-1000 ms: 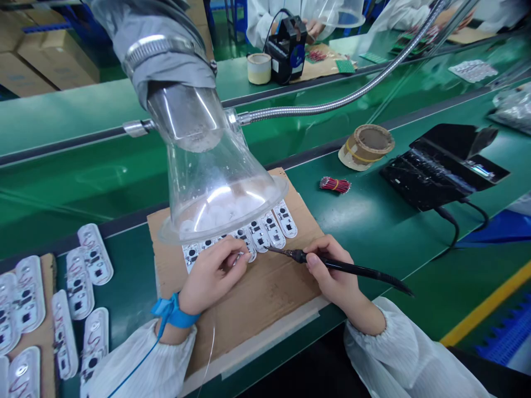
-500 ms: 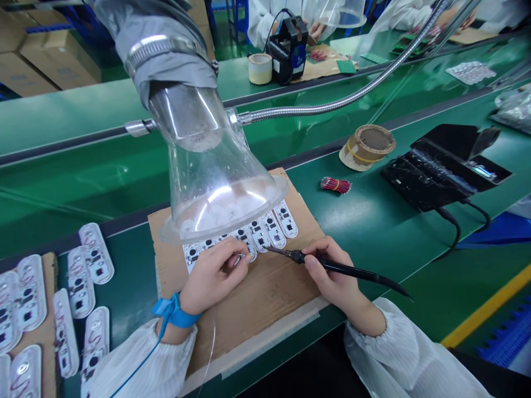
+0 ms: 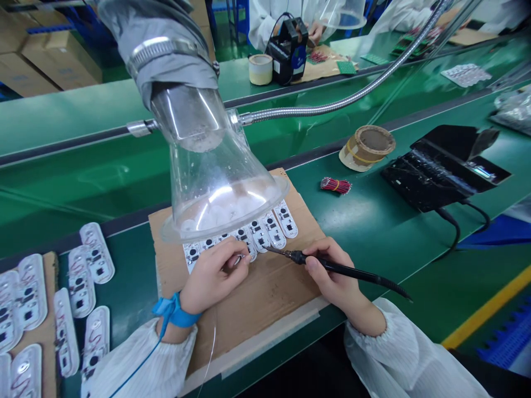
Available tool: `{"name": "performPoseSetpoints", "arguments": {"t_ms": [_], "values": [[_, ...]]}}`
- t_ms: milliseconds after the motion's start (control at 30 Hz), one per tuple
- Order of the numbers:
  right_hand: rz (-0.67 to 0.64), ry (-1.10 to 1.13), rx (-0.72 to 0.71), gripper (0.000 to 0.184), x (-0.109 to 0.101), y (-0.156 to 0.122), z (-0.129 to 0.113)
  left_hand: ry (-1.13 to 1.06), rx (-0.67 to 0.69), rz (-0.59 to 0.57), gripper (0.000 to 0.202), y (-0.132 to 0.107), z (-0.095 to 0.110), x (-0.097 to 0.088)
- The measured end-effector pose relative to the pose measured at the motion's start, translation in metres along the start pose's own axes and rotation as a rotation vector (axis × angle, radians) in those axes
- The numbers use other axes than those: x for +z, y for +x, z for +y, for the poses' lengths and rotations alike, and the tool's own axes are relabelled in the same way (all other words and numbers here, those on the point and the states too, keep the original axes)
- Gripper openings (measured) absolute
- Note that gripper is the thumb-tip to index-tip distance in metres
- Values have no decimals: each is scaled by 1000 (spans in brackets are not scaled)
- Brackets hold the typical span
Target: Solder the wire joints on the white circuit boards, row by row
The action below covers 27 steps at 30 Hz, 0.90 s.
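Note:
In my right hand (image 3: 334, 273) is a black soldering iron (image 3: 327, 262), its tip at the lower end of one white circuit board (image 3: 259, 236). That board lies in a row of several oblong boards on a cardboard sheet (image 3: 265, 309). My left hand (image 3: 218, 273) is pinched closed on a thin solder wire (image 3: 214, 337), which trails down below the palm; its end shows near the fingertips beside the iron's tip. A blue wrist strap (image 3: 176, 312) circles my left wrist. The left part of the row is partly hidden by that hand and the clear hood above.
A clear fume hood (image 3: 219, 182) hangs low over the boards. To the right are a bundle of red wires (image 3: 335, 185), a tape roll (image 3: 367, 146) and a black box (image 3: 440, 171) with cables. White assembled pieces (image 3: 97, 254) lie left. Across the bench, a person's hands (image 3: 317, 32) are at work.

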State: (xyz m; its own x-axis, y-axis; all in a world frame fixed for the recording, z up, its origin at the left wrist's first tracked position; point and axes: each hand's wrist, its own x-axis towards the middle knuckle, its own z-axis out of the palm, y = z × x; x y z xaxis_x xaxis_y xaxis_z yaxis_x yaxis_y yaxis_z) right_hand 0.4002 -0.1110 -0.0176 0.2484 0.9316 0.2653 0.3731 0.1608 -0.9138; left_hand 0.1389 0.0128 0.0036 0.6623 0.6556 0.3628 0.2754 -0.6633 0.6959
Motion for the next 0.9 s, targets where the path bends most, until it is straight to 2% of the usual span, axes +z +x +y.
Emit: {"name": "performPoseSetpoints", "arguments": {"t_ms": [200,333,533,633,733,900], "values": [[-4,8,37,24,1,-3,4,-3,-10,-1,14,-1,-1,0],[19,34,42,21,1,-2,4,-1,-19,-2,12,0,0,0],[-74,-69,-44,22,0,3,-1,14,-24,-52,14,-1,0,0],[-137,-98,-138,24,3,7,-2,13,-28,-41,14,-2,2,0],[-128,-171,-249,26,9,9,0,-38,-33,-30,15,-2,12,3],[-121,-287,-354,22,17,4,4,-103,-27,-118,15,-1,35,16]]}}
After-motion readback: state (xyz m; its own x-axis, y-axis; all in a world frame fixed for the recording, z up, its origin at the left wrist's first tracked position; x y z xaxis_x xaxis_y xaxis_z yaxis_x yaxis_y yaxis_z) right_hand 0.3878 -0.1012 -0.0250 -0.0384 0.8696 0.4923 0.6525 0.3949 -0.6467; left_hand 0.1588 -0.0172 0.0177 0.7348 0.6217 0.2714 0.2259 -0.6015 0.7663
